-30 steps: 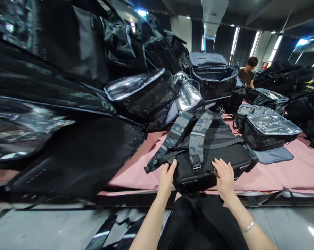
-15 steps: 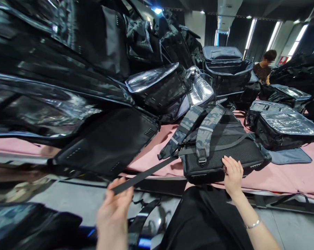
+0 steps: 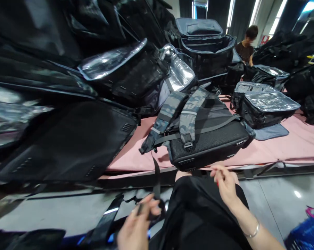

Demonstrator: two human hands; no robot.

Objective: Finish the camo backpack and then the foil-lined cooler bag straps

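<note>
A black backpack (image 3: pixel 204 147) lies on the pink-covered table, its mesh back panel up and its camouflage shoulder straps (image 3: pixel 189 116) on top. From its left side a black webbing strap (image 3: pixel 157 177) hangs over the table edge toward my left hand (image 3: pixel 136 222). That hand is closed on a small black piece, blurred, whose kind I cannot make out. My right hand (image 3: pixel 226 185) is just in front of the backpack, apart from it. Its fingers are curled together, and a bit of something red shows at them, mostly hidden.
Open bags with silvery linings (image 3: pixel 271 100) stand right and behind. At left, a large black bag (image 3: pixel 68 139) reaches the edge of the pink table (image 3: pixel 282 149), with more bags piled behind. A person (image 3: pixel 247 47) works at the back. Something blue (image 3: pixel 308 229) is low at right.
The strap was stretched taut to the left in my left hand; now it hangs down. My right hand has come off the backpack and lowered. The view has shifted right and down.
</note>
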